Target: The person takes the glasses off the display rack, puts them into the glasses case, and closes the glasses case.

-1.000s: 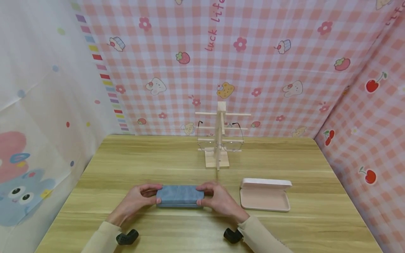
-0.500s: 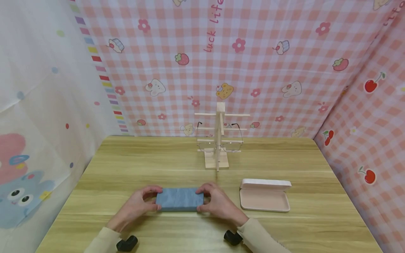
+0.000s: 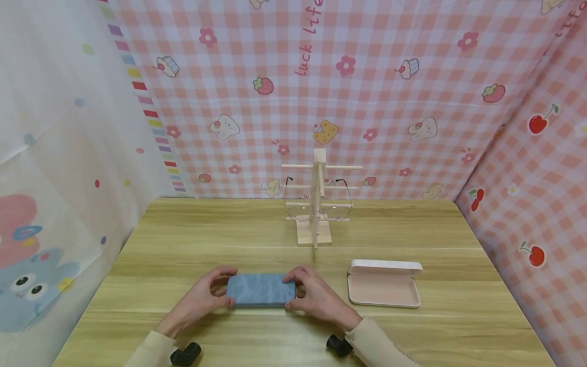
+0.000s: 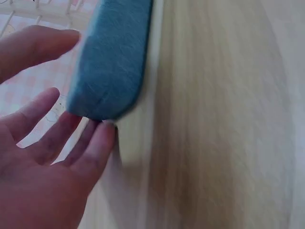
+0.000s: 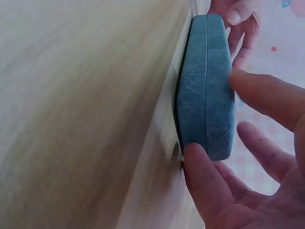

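Observation:
A blue glasses case [image 3: 261, 290] lies closed on the table, its long side facing me. My left hand [image 3: 202, 298] grips its left end, thumb by the near corner and fingers by the far one. At the other end my right hand [image 3: 316, 295] holds it the same way. In the left wrist view, fingertips [image 4: 102, 133] touch the rounded end of the case [image 4: 112, 62]. The right wrist view shows the seam running along the closed case [image 5: 206, 90], with a fingertip [image 5: 194, 152] at its near end. What is inside the case is hidden.
A pale pink glasses case [image 3: 384, 290] stands with its lid up, right of my right hand. Behind, a wooden glasses stand [image 3: 319, 193] bears thin-framed glasses [image 3: 337, 213]. Patterned cloth [image 3: 275, 102] hangs along the table's back and sides.
The blue case's lid has come down, and the strip of base visible below its front edge a second ago is gone. Both hands stay at its ends with slight finger shifts.

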`<state>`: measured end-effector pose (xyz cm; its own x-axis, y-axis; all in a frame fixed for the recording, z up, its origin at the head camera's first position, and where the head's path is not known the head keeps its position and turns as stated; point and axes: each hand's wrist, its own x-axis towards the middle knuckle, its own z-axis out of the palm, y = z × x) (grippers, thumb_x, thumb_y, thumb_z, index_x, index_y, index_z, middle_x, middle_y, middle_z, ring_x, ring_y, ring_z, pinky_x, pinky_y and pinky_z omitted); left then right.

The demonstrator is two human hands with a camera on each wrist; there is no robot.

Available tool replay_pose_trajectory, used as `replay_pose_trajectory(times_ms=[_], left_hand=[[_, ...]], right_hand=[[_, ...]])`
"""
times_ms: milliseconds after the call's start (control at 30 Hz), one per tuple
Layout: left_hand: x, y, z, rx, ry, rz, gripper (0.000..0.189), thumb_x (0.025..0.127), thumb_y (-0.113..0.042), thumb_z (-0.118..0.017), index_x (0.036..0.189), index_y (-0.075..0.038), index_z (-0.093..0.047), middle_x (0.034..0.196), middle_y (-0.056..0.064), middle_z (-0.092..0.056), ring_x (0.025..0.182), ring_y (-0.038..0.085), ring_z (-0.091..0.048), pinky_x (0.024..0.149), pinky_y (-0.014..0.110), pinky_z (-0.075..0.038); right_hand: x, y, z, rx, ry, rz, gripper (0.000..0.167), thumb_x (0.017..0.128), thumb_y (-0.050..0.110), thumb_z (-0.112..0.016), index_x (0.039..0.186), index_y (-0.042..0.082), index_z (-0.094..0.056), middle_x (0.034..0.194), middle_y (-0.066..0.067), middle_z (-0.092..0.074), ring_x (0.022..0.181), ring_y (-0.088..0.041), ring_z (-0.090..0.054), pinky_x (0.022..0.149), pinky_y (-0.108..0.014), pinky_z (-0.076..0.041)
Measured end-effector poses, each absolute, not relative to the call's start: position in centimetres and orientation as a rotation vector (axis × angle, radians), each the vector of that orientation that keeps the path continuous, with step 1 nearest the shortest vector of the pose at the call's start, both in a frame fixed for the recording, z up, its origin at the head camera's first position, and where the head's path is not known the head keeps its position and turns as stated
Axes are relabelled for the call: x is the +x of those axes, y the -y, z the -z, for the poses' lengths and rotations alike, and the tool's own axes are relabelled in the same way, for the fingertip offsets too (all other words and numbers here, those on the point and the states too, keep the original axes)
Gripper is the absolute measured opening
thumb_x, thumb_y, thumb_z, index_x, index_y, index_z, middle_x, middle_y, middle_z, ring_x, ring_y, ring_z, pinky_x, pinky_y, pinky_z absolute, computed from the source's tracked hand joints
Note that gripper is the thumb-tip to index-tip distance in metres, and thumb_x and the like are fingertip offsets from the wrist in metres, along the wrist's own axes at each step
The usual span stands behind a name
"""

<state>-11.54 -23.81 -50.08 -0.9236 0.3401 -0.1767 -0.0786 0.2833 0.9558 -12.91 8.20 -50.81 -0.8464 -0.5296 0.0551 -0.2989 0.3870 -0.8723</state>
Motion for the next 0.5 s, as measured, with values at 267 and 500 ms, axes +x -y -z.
replay_pose_trajectory(times_ms=[267,500], left_hand=[[-11.6,21.9,48.8,0.053,-2.511,-1.671,0.052,0.098,-0.012,-0.071,0.145,0.0,-0.052,0.149,0.025,-0.051,0.142,0.044,-0.044,0.114,0.053,-0.042],[-11.8,19.7,47.2,0.004,-2.626,-1.905,0.032,0.101,-0.012,-0.067,0.13,0.003,-0.065,0.131,0.019,-0.066,0.125,0.031,-0.062,0.1,0.022,-0.052]], right_hand=[[-13.4,-8.9,50.3,-0.612,-2.397,1.633,0.034,0.103,0.02,-0.067,0.13,0.0,-0.066,0.131,-0.015,-0.065,0.123,-0.035,-0.062,0.103,-0.045,-0.054],[-13.1,-10.2,48.7,-0.333,-2.49,1.856,0.023,0.103,0.021,-0.066,0.119,0.005,-0.073,0.112,-0.005,-0.075,0.106,-0.02,-0.068,0.094,-0.034,-0.056]])
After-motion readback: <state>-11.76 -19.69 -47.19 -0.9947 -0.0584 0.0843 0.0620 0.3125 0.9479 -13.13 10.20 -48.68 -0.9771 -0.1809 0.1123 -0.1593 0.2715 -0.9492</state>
